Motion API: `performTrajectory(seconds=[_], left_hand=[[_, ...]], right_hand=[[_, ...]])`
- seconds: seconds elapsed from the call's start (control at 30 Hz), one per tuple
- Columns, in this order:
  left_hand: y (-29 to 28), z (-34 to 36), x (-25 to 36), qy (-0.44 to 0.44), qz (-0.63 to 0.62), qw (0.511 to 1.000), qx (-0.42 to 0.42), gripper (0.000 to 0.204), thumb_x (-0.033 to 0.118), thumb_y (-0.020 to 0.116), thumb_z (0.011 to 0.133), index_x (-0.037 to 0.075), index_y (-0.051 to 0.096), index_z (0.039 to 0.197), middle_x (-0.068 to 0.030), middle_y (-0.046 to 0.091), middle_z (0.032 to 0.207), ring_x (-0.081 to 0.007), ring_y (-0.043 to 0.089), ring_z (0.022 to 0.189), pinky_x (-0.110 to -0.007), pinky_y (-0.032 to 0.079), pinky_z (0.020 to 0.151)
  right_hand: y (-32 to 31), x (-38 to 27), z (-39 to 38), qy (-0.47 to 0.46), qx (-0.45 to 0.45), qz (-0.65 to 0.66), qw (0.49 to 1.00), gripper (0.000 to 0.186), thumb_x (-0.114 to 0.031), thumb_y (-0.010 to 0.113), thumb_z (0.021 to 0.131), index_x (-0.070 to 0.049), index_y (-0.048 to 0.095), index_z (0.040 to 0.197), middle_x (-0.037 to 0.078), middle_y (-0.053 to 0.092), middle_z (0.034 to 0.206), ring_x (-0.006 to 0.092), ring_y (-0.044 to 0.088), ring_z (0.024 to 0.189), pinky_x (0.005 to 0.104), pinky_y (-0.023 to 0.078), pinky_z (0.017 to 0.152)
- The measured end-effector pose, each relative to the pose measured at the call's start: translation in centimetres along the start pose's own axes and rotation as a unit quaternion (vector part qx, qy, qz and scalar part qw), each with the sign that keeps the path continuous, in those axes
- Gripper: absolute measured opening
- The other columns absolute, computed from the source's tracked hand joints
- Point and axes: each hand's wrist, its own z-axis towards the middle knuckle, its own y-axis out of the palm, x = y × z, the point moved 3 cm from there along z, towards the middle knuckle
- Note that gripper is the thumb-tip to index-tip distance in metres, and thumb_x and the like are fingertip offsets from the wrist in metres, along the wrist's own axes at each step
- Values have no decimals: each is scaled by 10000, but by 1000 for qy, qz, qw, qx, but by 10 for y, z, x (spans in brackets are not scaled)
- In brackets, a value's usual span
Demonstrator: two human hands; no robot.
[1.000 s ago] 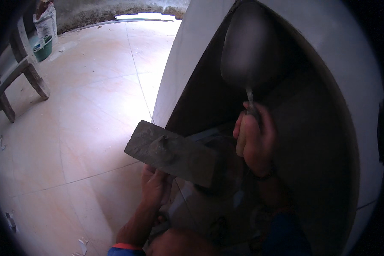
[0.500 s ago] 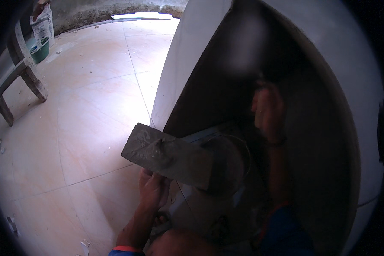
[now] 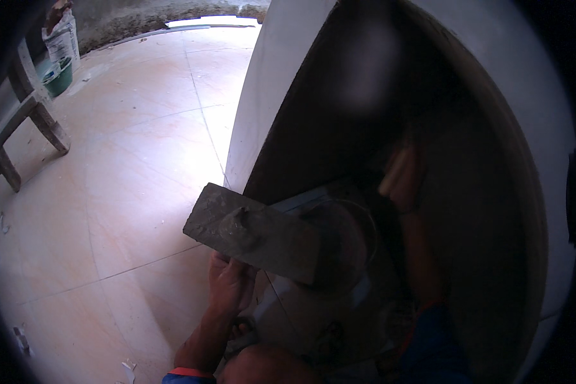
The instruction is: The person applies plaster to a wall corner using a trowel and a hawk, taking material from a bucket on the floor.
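Observation:
My left hand (image 3: 230, 281) is closed under a flat rectangular mortar board (image 3: 278, 246), holding it level at the mouth of a dark recess. Wet grey mortar (image 3: 237, 224) is smeared over the board's left half, with a small lump on it. Inside the recess, my right hand (image 3: 408, 182) is closed around a tool with a pale wooden handle (image 3: 395, 171). Shadow and motion blur hide the working end of that tool. Below and beyond the board's right end stands a round bucket (image 3: 352, 240), dim and partly covered by the board.
White panels (image 3: 256, 115) edge the dark recess (image 3: 326, 121) on both sides. Glossy tiled floor (image 3: 141, 173) spreads to the left, with scraps on it. A worn wooden stand (image 3: 35, 115), a green bucket (image 3: 59, 78) and a white sack (image 3: 64, 40) are at the far left.
My right hand has moved slightly down inside the recess, and the wooden handle now shows more plainly. The mortar board and my left hand are almost unmoved.

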Motion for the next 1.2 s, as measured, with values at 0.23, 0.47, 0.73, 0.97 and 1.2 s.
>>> performTrajectory(seconds=[0.23,0.47,0.73,0.97,1.2], left_hand=[[0,2,-3,-8,23,999,35,298,108,540,941,18,500,1222,-144,555,1244,-263,561,1124,-404,458,971],[-1,0,-6,-8,10,999,37,294,102,554,930,20,513,1210,-134,568,1228,-264,566,1109,-420,437,983],[-10,5,-20,-38,47,994,95,308,125,579,918,16,515,1199,-132,581,1199,-264,568,1094,-409,434,977],[-12,4,-3,-28,45,998,31,320,119,575,917,17,494,1209,-135,567,1217,-272,551,1122,-429,424,982],[-17,-3,4,-50,20,998,27,312,104,576,913,5,499,1199,-147,572,1206,-267,571,1090,-419,452,950]], right_hand=[[48,-64,-45,-17,-88,93,992,291,-250,463,972,-26,559,1131,36,570,804,93,531,665,241,451,564],[42,-38,20,-103,-41,57,992,302,-261,507,971,-30,562,1156,-3,582,793,71,529,663,249,467,596],[-12,11,58,0,30,107,994,302,-230,514,965,-1,551,1159,5,584,777,76,536,671,246,476,595],[-50,72,97,-48,54,5,997,345,-269,506,958,-27,524,1204,91,592,998,191,564,872,352,481,794],[-62,178,101,-221,107,-479,843,454,-273,511,943,-62,411,1333,98,531,1198,257,550,999,414,453,910]])
